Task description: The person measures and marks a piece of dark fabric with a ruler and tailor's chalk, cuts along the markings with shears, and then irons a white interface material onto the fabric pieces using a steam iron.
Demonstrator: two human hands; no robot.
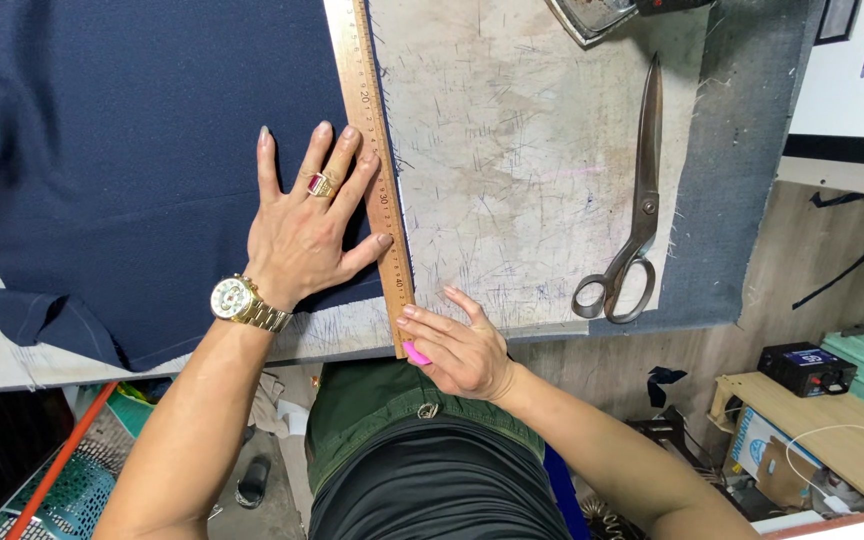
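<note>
This is looking like a tailoring workshop: navy cloth point(102, 150) is lying across a scarred, chalk-marked cutting board point(522, 170), a wooden ruler point(377, 180) is resting along the cloth's edge, and large shears point(632, 200) are sitting beside an iron point(592, 15). Fabric scraps are littering the floor point(802, 260), and cluttered shelves point(832, 430) are standing nearby

Scratched worktable point(512, 150) under navy cloth point(122, 170), wooden ruler point(376, 170), scissors point(637, 200).
</note>
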